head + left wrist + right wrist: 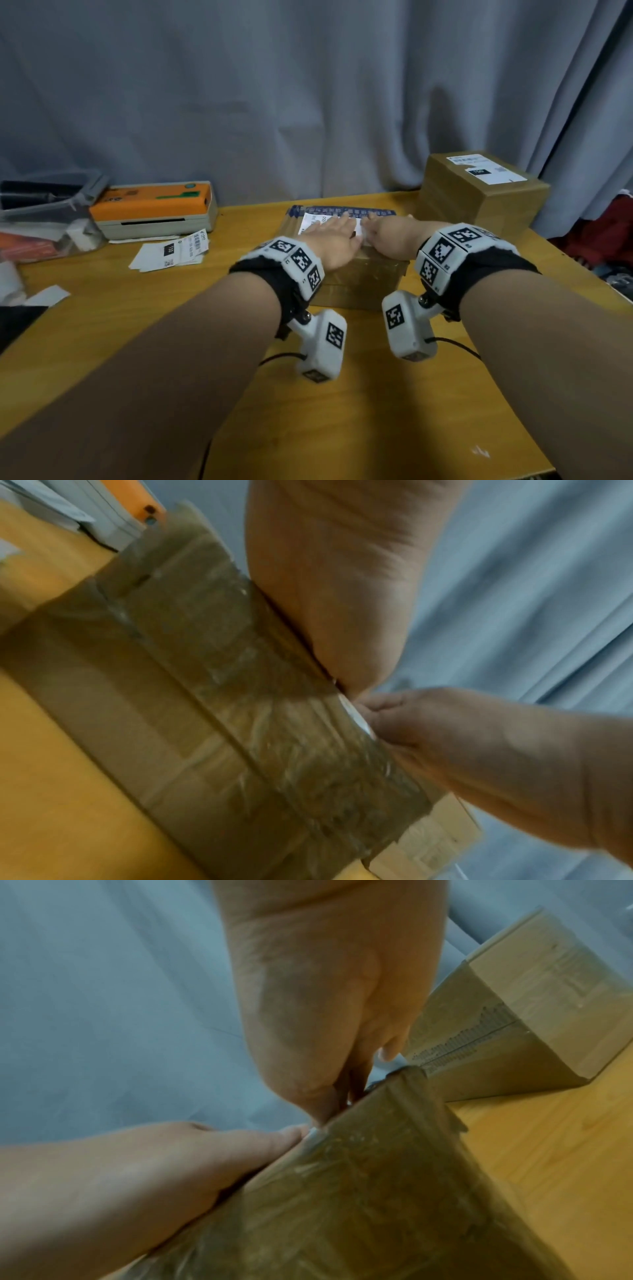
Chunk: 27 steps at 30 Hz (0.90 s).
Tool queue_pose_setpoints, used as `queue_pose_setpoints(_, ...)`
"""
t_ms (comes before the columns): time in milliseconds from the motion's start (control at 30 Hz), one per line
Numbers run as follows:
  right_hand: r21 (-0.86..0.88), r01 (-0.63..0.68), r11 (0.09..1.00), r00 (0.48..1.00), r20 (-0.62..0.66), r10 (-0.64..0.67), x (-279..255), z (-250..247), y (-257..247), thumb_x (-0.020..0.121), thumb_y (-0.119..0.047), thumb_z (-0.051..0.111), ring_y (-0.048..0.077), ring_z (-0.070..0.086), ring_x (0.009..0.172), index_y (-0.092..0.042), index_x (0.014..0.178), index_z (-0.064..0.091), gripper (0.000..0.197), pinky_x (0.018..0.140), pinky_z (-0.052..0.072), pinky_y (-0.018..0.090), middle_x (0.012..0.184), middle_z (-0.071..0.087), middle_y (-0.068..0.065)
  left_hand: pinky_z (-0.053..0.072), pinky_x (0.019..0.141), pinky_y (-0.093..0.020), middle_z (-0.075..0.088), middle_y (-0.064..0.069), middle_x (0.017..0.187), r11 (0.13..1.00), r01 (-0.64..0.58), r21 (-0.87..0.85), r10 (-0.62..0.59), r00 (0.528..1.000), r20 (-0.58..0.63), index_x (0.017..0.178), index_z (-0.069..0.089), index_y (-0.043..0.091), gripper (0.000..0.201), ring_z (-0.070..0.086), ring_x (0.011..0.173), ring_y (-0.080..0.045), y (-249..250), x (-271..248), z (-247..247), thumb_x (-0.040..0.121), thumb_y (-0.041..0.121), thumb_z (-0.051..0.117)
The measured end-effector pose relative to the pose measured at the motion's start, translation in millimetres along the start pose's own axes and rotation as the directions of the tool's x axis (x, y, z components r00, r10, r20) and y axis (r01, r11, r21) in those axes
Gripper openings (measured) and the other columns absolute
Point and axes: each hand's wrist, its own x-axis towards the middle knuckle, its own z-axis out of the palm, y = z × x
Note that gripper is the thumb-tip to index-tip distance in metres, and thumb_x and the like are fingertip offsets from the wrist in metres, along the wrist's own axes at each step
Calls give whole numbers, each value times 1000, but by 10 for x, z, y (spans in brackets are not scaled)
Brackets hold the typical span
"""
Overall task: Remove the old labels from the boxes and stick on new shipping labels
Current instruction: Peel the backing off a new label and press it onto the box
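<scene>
A cardboard box (363, 277) wrapped in clear tape stands mid-table. A white shipping label (313, 219) lies on its top. My left hand (334, 233) lies flat on the label with straight fingers and presses it down. Beside it, touching, my right hand (387, 236) also rests flat on the label's right part. In the left wrist view my palm (325, 588) lies on the box's top edge (205, 696). In the right wrist view my right hand (325, 1001) presses on the box (377, 1204). Most of the label is hidden under both hands.
A second, taller box (479, 205) with a white label (486, 169) stands at the back right. An orange label printer (154, 209) sits at the back left, loose labels (171, 251) before it, a plastic bin (44, 212) further left. A grey curtain hangs behind.
</scene>
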Motion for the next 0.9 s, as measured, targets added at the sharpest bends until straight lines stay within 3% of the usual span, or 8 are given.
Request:
queue_pose_setpoints(200,72,10,997,1000,5,-10,-64,-13,-1,103,-18,26,28,13,146,-7,150,19,49,117,12,38,158,12,11,-4,118,-44,-12,1,158,988,104,113,-108,994,32,151,-7,18,59,-8,146,-16,-502,78,-105,101,46,9)
queue_pose_setpoints(300,24,-18,1000,999,34,17,-105,-28,-51,103,-17,21,24,9,147,-9,151,13,49,118,6,44,160,5,7,-9,117,-46,-10,3,158,964,154,215,-158,987,3,151,-5,18,58,-8,146,-15,-518,94,-102,100,44,7)
queue_pose_setpoints(433,-199,-61,978,998,13,65,-82,-49,-213,100,-25,21,20,16,146,-15,147,25,48,117,-2,56,157,23,1,-7,117,-49,-6,3,159,989,-6,146,7,1000,-5,151,-1,20,54,-7,146,-16,-120,114,-8,101,36,12)
queue_pose_setpoints(500,-187,-51,981,998,-37,45,-125,-24,-166,100,-30,20,21,14,146,-19,148,25,49,116,-3,58,157,23,-1,-6,117,-51,-8,4,159,992,-44,115,44,999,1,151,-1,23,53,-5,146,-16,-135,109,4,102,38,11)
queue_pose_setpoints(600,-72,-59,996,996,-70,54,-230,57,30,101,-40,12,21,4,148,-27,151,15,52,114,-8,60,159,12,-10,-10,115,-53,-8,8,158,989,84,122,-82,996,-20,151,-1,27,56,-5,146,-16,-508,63,-63,100,48,6)
queue_pose_setpoints(733,-57,-78,995,993,-95,73,-225,33,-10,100,-38,15,23,3,148,-21,149,22,53,114,-7,60,159,12,-4,-15,112,-56,-7,9,158,950,195,242,-188,981,-52,151,2,25,59,-11,146,-19,-702,-30,-129,98,50,5)
queue_pose_setpoints(800,-117,-55,992,993,-110,42,-163,-1,-116,100,-38,19,24,3,147,-20,147,28,52,115,-6,59,159,12,0,-14,112,-56,-10,8,158,960,167,226,-152,985,-82,151,0,25,57,-14,145,-19,-567,-15,-80,99,48,5)
queue_pose_setpoints(900,-21,7,1000,995,-95,-9,-94,50,-151,101,-38,17,22,2,148,-26,151,17,51,116,-1,58,160,6,-1,-11,114,-55,-10,7,158,993,63,97,-56,995,-77,150,-2,34,53,-13,145,-21,-389,30,43,99,48,4)
